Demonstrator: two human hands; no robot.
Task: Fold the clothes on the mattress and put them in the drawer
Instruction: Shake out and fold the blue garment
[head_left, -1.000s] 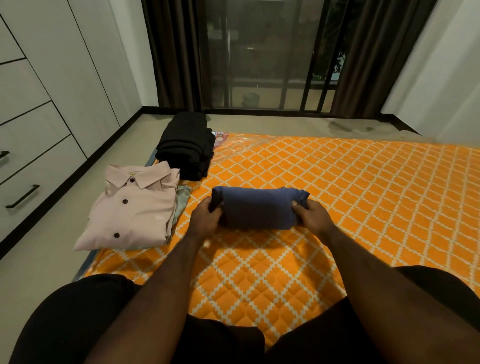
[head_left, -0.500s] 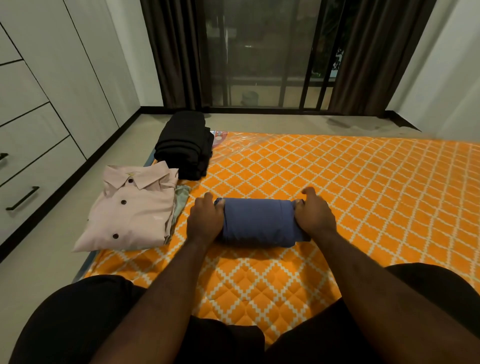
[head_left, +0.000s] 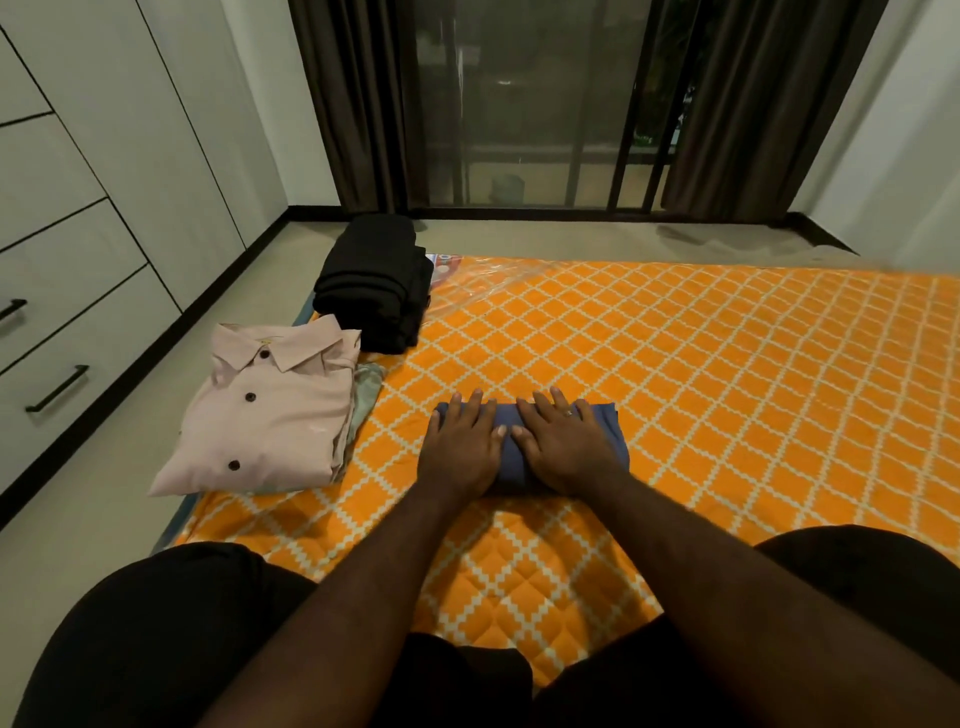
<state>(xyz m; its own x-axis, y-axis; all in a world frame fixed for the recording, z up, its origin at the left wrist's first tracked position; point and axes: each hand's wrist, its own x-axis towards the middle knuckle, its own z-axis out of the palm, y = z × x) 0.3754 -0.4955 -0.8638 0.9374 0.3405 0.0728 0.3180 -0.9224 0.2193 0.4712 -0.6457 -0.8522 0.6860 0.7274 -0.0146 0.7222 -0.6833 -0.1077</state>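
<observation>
Dim warm indoor light, dark window, wide-angle edge distortion, sharp focus.

White cabinet fronts (head_left: 156, 130) with drawers (head_left: 67, 322) (black bar handles (head_left: 57, 388)) line the left side. Dark curtains (head_left: 353, 104) flank a glass sliding door (head_left: 519, 114) at the far end. The floor (head_left: 93, 519) is pale, with black skirting (head_left: 218, 296). A white wall (head_left: 898, 130) stands on the right, and the light is dim.
</observation>
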